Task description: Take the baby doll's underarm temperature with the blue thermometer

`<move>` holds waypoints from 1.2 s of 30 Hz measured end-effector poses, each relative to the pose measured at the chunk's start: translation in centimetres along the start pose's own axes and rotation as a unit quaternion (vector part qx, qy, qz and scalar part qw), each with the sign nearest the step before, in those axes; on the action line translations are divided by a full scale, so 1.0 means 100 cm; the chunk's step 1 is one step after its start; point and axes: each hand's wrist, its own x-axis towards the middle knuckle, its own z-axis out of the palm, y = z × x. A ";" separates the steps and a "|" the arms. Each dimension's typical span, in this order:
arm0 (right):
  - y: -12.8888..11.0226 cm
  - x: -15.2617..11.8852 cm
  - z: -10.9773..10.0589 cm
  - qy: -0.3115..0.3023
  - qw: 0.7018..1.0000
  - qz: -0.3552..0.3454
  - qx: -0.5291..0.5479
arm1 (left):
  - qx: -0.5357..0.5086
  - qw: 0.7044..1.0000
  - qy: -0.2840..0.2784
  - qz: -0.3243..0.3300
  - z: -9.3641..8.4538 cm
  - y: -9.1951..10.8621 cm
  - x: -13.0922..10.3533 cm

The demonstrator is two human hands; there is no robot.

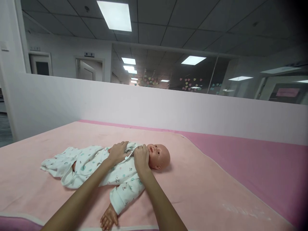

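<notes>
A baby doll [162, 157] lies on its back with its bald head to the right. It wears a white printed romper [90, 160], whose legs spread to the left. My left hand [118, 152] is closed on the romper's front at the chest. Near the neckline, my right hand [141, 156] has its fingers curled round the collar edge, close to the doll's chin. A small snap shows on the cloth between my hands. One sleeve points toward me, with the doll's hand [109, 218] out of its cuff.
Under the doll is a peach-coloured sheet [204, 186] over a pink mat [260, 160]. Behind it runs a low white wall [156, 107] with glass above. A doorway [90, 69] stands at the back left.
</notes>
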 end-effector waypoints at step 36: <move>0.135 -0.018 0.001 0.013 0.782 0.112 0.613 | -0.060 0.997 0.045 0.034 0.000 -0.003 -0.011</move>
